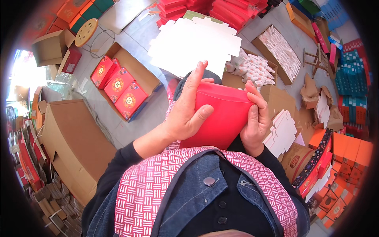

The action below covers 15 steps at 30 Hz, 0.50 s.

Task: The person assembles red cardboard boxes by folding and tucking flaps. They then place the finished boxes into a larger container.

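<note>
A plain red cardboard box piece (221, 116) is held up in front of my chest, between both hands. My left hand (187, 110) presses flat against its left side, fingers stretched upward and thumb laid across the red face. My right hand (254, 118) grips its right edge with the fingers curled over it. Below the hands are my red-and-white patterned apron and denim jacket. Behind the red piece lies a stack of flat white die-cut box blanks (195, 45).
An open carton (148, 77) to the left holds red decorated boxes (118, 87). Two cartons of white folded inserts (282, 51) lie to the right. A large brown carton (75, 138) stands at left. Stacks of red and orange boxes (339, 162) crowd the right; red stacks (229, 12) line the back.
</note>
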{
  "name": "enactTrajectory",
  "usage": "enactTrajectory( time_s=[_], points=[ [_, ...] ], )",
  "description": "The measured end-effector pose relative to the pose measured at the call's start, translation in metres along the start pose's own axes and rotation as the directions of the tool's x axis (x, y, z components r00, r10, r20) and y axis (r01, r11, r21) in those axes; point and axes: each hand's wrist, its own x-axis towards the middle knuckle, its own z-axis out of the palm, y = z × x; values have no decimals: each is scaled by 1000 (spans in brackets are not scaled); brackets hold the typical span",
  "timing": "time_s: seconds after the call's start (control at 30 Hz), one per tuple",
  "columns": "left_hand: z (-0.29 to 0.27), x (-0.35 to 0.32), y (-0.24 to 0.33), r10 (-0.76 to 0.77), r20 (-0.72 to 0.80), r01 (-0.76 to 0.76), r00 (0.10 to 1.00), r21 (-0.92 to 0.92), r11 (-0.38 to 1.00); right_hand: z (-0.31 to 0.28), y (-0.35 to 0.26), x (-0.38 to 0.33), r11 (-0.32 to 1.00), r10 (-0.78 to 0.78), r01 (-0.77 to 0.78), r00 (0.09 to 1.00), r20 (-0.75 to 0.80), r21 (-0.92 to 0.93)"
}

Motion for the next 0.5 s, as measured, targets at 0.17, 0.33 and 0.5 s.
enactTrajectory(
  time_s=[0.17, 0.33, 0.5],
  points=[
    [8, -7, 5, -8, -140, -38, 990, -321, 946, 1, 3, -1, 999, -36, 36, 999, -12, 7],
    [-2, -11, -6, 33, -99, -52, 995, -197, 979, 2, 5, 0, 999, -49, 49, 999, -22, -9],
    [-5, -9, -3, 41, -50, -45, 998, -78, 996, 1, 5, 0, 997, -60, 60, 998, 4, -51]
  ],
)
